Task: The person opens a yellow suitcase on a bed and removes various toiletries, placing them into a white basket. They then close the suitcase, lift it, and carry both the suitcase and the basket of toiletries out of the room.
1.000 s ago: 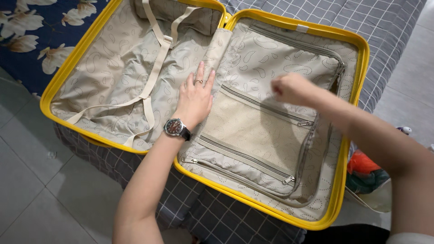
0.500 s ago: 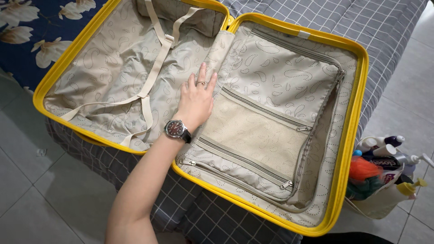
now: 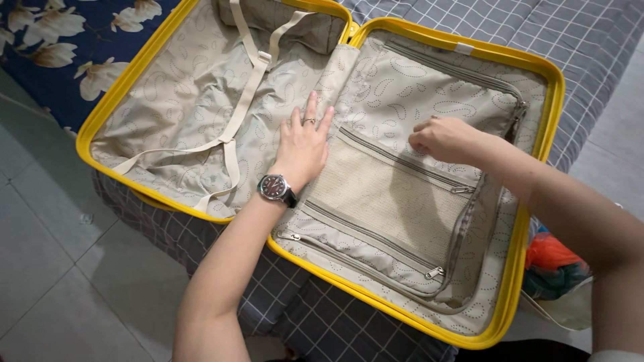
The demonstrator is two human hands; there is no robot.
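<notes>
an open yellow hard-shell suitcase (image 3: 513,268) with beige paisley-print lining lies spread on a bed covered in grey checked fabric (image 3: 557,33), both halves facing up. i see my left hand (image 3: 303,144), ring on one finger and a dark-faced wristwatch (image 3: 275,188) at the wrist, pressed flat with fingers spread beside the centre hinge. my right hand (image 3: 439,139) rests on the zipped divider panel just above the beige mesh pocket (image 3: 389,194), fingers curled together; whether they pinch anything i cannot tell. crossed beige straps (image 3: 231,127) lie in the left half.

Left hand (image 3: 303,149) lies flat, fingers spread; right hand (image 3: 439,138) is curled, fingertips pinched.
</notes>
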